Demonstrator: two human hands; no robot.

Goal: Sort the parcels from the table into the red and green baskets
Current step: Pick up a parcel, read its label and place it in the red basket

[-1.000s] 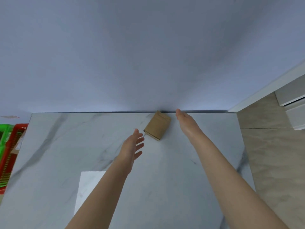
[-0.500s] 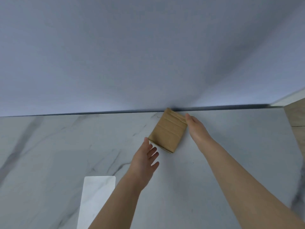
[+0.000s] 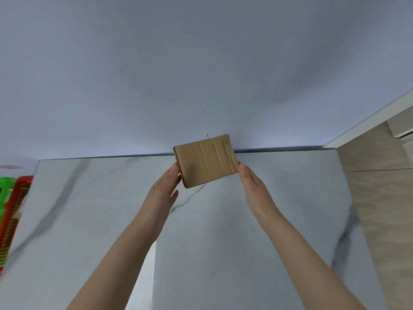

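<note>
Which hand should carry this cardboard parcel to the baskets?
Left, probably. The left hand and right hand both press the parcel, but the red basket and green basket sit beyond the table's left edge, nearer the left hand.

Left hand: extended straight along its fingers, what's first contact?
The brown cardboard parcel: the left hand touches its left edge now. Behind that, only the pale wall, depth unclear.

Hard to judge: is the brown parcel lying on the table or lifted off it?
Lifted, it seems: left hand and right hand press the parcel between them, its top crossing the wall.
</note>
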